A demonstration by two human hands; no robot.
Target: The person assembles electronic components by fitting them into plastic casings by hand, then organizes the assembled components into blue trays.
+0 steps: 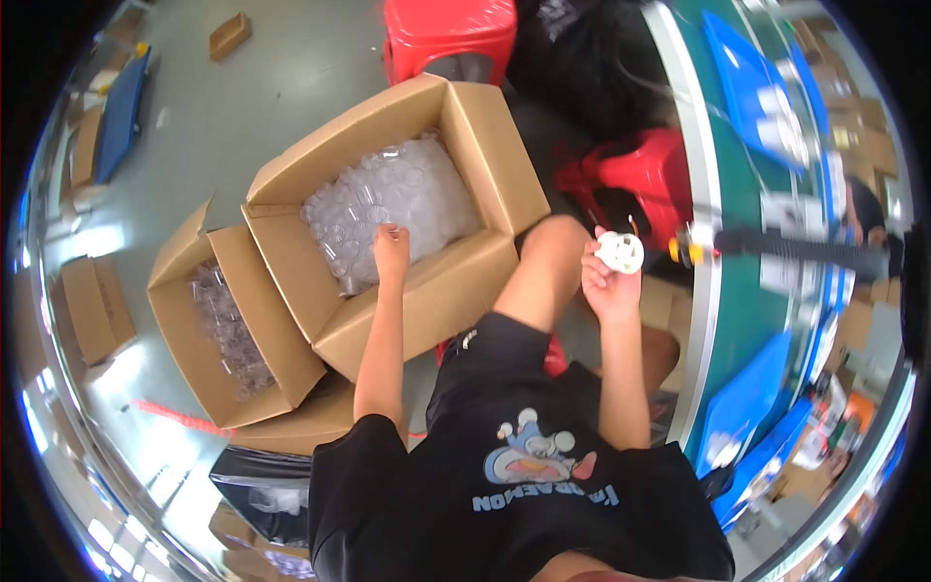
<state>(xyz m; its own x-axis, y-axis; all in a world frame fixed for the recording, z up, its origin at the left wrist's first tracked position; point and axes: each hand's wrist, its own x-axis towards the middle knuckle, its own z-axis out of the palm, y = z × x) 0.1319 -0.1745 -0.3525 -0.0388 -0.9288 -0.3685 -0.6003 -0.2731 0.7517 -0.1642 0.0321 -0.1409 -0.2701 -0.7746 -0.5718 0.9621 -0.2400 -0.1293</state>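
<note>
My left hand is over a large open cardboard box, with its fingers curled closed. Whether anything is between those fingers is too small to make out. Inside the box lie many clear plastic cup-like pieces, some loose and some under a cloudy plastic bag. To the right, near the workbench edge, my right hand grips a white round plastic part with openings in its face.
A smaller cardboard box with clear pieces adjoins on the left. Red stools stand ahead and beside the green workbench. A black bar-like tool juts over the bench, and blue trays lie there. A black-wrapped box sits lower left.
</note>
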